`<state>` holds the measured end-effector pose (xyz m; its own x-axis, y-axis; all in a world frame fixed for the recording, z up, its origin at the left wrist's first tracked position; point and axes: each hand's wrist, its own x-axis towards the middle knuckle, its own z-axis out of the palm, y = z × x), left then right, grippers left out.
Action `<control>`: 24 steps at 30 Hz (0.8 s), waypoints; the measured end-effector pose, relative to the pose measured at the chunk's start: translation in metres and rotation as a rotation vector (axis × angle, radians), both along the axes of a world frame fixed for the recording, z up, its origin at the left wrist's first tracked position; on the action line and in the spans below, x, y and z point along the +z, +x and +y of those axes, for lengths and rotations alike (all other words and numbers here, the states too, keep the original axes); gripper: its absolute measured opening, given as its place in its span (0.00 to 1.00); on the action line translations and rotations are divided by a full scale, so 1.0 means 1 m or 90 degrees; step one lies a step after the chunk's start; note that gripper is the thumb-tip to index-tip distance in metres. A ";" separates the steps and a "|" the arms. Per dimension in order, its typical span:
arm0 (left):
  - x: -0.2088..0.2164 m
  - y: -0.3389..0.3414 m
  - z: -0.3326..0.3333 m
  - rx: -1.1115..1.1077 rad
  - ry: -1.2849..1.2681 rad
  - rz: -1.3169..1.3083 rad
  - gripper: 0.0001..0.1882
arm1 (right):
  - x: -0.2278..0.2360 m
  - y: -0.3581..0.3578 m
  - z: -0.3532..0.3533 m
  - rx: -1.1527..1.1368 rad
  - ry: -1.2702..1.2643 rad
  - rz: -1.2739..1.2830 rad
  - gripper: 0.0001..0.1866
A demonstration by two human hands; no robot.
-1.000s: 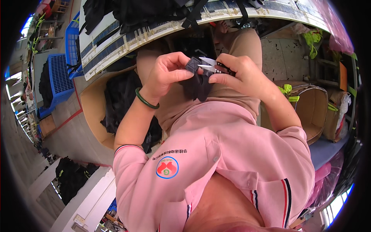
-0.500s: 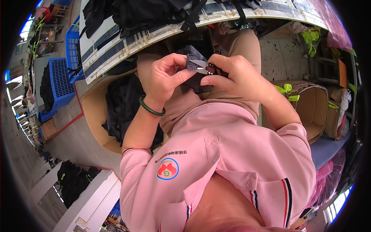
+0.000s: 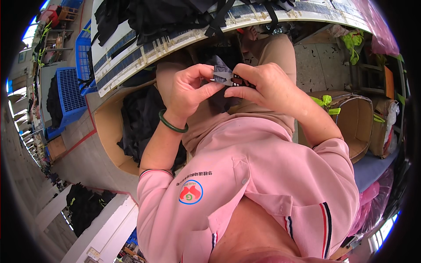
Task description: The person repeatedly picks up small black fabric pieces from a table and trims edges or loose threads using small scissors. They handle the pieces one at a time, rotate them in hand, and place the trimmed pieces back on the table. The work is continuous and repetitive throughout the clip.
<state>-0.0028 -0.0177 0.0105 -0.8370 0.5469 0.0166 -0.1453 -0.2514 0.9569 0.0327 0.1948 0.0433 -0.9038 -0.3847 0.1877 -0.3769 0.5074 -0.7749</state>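
Above my lap, my left hand (image 3: 187, 91) pinches a small piece of dark grey fabric (image 3: 222, 69) between thumb and fingers. Opposite it, my right hand (image 3: 267, 84) is closed round a pair of thread snips (image 3: 237, 80) with black handles. The snips' silver blades lie against the fabric near my left fingertips, and they look nearly together. My right fingers cover much of the handles. A dark green bangle (image 3: 170, 123) circles my left wrist.
A white table (image 3: 144, 49) bearing black fabric pieces (image 3: 162, 19) is just beyond my hands. At my left stands a cardboard box (image 3: 107, 131) of dark cloth, with blue crates (image 3: 72, 92) farther off. Another cardboard box (image 3: 357, 118) lies at my right.
The snips have moved slightly left, farther over the fabric, and their blades have come closer together. My left hand has shifted a little to the right.
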 end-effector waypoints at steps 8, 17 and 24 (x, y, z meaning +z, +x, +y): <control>0.003 0.002 0.004 0.003 -0.018 0.033 0.07 | 0.000 0.005 0.005 0.001 0.051 -0.019 0.19; -0.007 -0.017 -0.114 -0.051 -0.661 0.191 0.08 | -0.023 -0.027 0.036 -0.075 0.053 -0.131 0.20; -0.143 0.089 -0.311 -0.538 -1.076 -0.179 0.24 | -0.043 -0.128 0.039 -0.231 -0.031 -0.015 0.18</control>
